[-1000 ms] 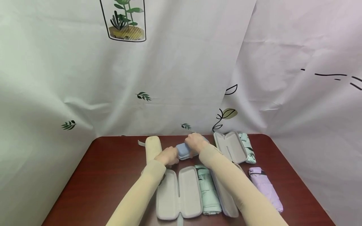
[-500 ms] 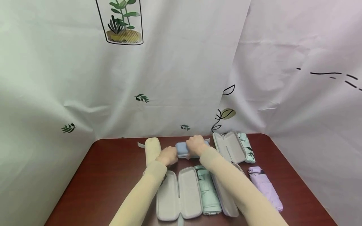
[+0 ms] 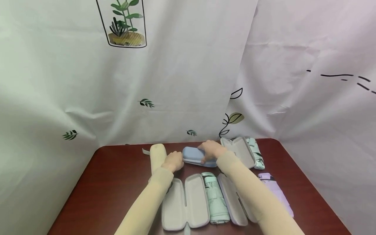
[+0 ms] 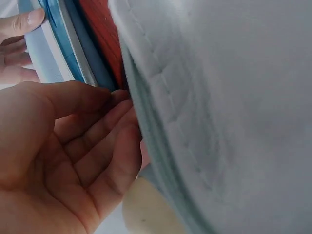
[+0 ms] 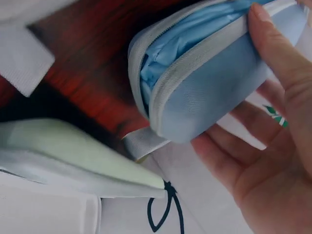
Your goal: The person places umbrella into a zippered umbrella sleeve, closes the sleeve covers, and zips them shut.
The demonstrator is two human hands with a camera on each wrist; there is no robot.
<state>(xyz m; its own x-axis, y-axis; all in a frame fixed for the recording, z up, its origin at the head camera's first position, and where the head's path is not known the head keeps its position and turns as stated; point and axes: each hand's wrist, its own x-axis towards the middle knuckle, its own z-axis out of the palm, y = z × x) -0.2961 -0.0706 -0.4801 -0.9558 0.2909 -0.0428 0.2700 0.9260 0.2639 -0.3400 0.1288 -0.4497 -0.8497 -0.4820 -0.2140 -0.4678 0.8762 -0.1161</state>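
The right hand point(image 3: 212, 150) grips the blue case point(image 3: 191, 154), its thumb laid over the rim and its fingers on the far side. The left hand point(image 3: 174, 161) is narrow, thumb and fingers drawn together against the left end of the blue case; whether it pinches a zip pull or the edge cannot be told, as the fingertips are hidden. The blue case lies at the back of the table point(image 3: 111, 178), its zipped edges parted at the right end, with blue fabric point(image 5: 190, 43) filling the gap and a grey tab point(image 5: 146, 142) below. The step in hand is judged to be work on the zip; the next move would call for the right hand to steady the body and the left to follow the seam without catching the fabric. Left of the blue case lies a cream case point(image 3: 157, 157); to its right, a spread grey case point(image 3: 246, 152) with a patterned bundle point(image 3: 257, 154) beyond. In front of it stand a flat open case point(image 3: 198, 199), a mint bundle point(image 3: 217, 200) and a lilac-edged case point(image 3: 233, 201); farther right, a lilac bundle point(image 3: 276, 192).
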